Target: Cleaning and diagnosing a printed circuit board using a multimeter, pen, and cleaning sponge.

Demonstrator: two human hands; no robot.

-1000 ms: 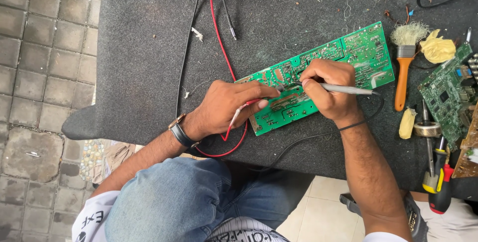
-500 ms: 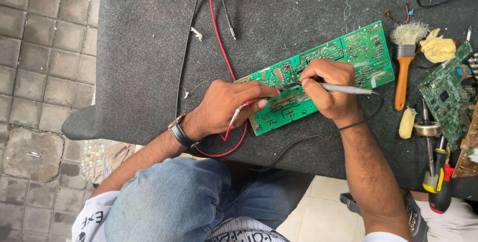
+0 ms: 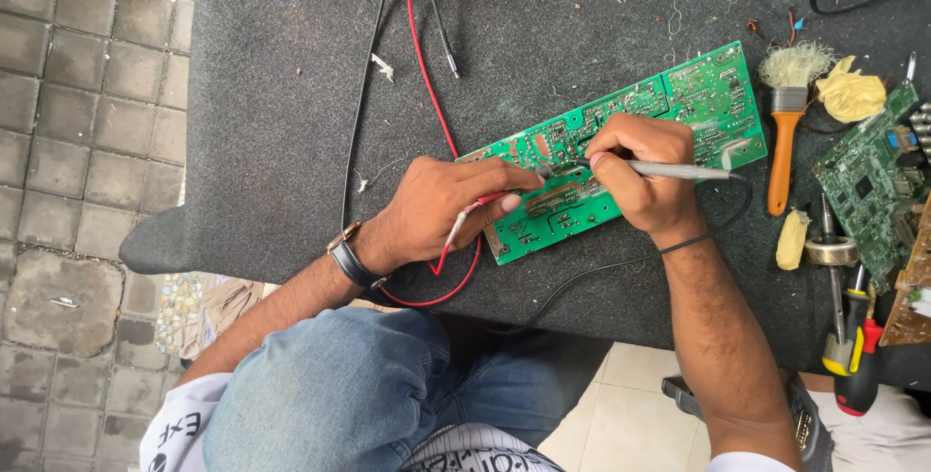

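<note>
A long green circuit board lies slanted on a dark grey mat. My left hand grips a red test probe whose tip rests on the board's lower left part; its red lead runs up the mat. My right hand holds a grey probe like a pen, tip down on the middle of the board, with a black lead trailing from its rear. A watch sits on my left wrist.
To the right lie an orange-handled brush, a crumpled yellow wad, a second green board, a solder reel and red-and-black screwdrivers. Black cables cross the mat. Paving stones are at left, my denim-clad leg below.
</note>
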